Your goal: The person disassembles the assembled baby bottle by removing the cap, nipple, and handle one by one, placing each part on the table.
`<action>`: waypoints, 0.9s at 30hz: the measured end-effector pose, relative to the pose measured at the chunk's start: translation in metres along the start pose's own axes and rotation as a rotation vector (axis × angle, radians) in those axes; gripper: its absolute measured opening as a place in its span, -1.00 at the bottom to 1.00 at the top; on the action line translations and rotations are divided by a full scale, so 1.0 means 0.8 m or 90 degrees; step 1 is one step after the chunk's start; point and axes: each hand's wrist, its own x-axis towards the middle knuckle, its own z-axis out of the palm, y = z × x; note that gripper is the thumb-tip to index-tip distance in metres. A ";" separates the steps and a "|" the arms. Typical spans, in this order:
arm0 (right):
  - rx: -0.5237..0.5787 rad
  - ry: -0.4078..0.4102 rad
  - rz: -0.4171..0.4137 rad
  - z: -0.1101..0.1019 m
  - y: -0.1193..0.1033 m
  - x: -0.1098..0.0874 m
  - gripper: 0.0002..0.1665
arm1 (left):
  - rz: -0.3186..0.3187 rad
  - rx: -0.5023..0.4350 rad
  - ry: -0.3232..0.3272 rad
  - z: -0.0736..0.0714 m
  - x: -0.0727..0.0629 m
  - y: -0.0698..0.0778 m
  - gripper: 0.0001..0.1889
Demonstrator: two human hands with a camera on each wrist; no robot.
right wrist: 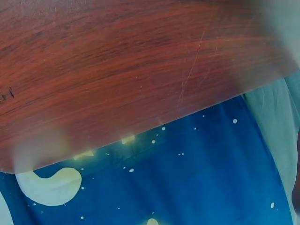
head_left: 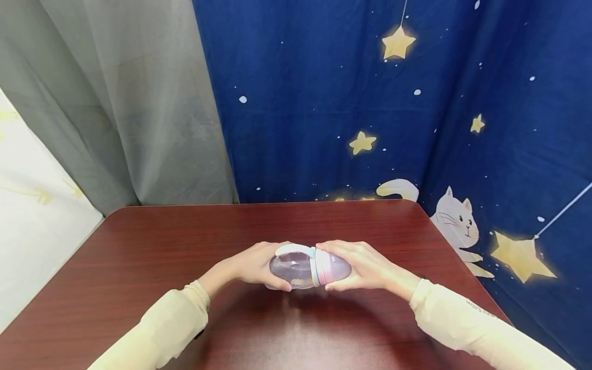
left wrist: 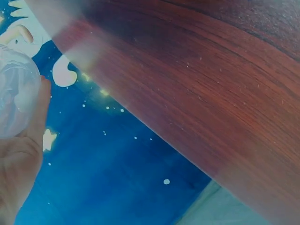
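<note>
A clear baby bottle [head_left: 292, 268] with a pale handle [head_left: 294, 250] lies sideways between both hands above the table in the head view. Its rounded translucent cap [head_left: 338, 267] points right, beyond a pink and pale blue collar [head_left: 320, 267]. My left hand [head_left: 260, 265] grips the bottle's base end, thumb on the near side. From the other end, my right hand [head_left: 363, 264] holds the cap between thumb and fingers. The left wrist view catches the rounded clear bottle end [left wrist: 18, 93] against the palm of the left hand [left wrist: 21, 161]. Neither the right hand nor the bottle is discernible in the right wrist view.
A dark red wood-grain table [head_left: 176, 231] spreads under the hands, its far corners rounded. Behind it hang a grey curtain [head_left: 162, 113] and a blue curtain [head_left: 300, 103] with stars and a white cat. Cream sleeves [head_left: 171, 321] cover both forearms.
</note>
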 end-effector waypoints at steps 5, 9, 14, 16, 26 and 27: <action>-0.006 0.024 -0.011 0.001 0.001 -0.002 -0.14 | 0.011 0.006 0.001 -0.003 0.003 -0.003 -0.27; 0.009 0.029 0.006 -0.009 0.006 -0.004 -0.15 | -0.020 -0.011 0.015 -0.005 -0.007 -0.016 -0.27; 0.012 0.056 0.070 -0.031 0.018 -0.013 -0.16 | -0.096 -0.024 0.052 -0.010 -0.035 -0.045 -0.30; 0.011 0.049 0.085 -0.035 0.020 -0.012 -0.16 | -0.097 -0.040 0.057 -0.011 -0.040 -0.051 -0.29; 0.002 0.050 0.102 -0.034 0.021 -0.008 -0.14 | -0.092 -0.050 0.077 -0.016 -0.040 -0.054 -0.26; -0.001 0.051 0.102 -0.034 0.022 -0.008 -0.14 | -0.093 -0.048 0.076 -0.017 -0.040 -0.054 -0.26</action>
